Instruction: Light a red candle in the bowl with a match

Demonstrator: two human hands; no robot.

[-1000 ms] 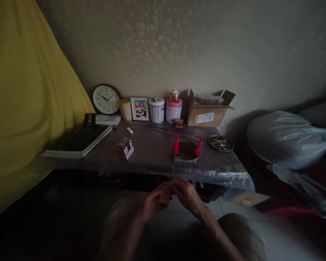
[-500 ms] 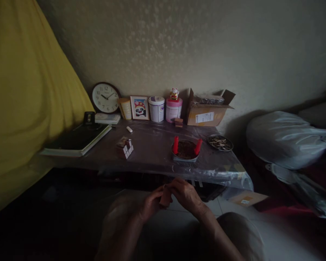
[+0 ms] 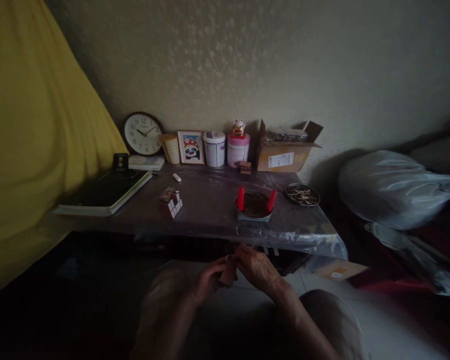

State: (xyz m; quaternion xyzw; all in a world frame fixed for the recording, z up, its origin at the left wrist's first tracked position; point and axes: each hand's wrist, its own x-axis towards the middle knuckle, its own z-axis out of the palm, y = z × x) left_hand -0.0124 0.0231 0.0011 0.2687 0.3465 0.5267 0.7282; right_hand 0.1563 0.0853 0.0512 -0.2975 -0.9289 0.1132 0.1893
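Note:
My left hand [image 3: 209, 279] is closed around a small reddish-brown box [image 3: 228, 271], matchbox-like in shape, held low in front of the table's near edge. At the box's top end, the fingers of my right hand [image 3: 254, 265] are pinched together; what lies between them, if anything, is too dark and small to see. Beyond my hands, two red candles [image 3: 241, 198] stand in a round bowl [image 3: 255, 217] of dark, grainy material, the right one tilted outward. To their right, a round metal plate [image 3: 317, 201] holds several thin pale sticks.
On the table [image 3: 206, 200] are a cube puzzle [image 3: 171, 203], a small white object [image 3: 177, 177] and a large dark book [image 3: 101, 192]. Along the wall stand a clock [image 3: 143, 133], a framed panda picture [image 3: 191, 148], canisters [image 3: 214, 150] and an open cardboard box [image 3: 283, 159]. Plastic bags [image 3: 393, 187] lie right.
The whole view has shifted slightly. Both hands stay together at the small box, with only a slight change in the fingers.

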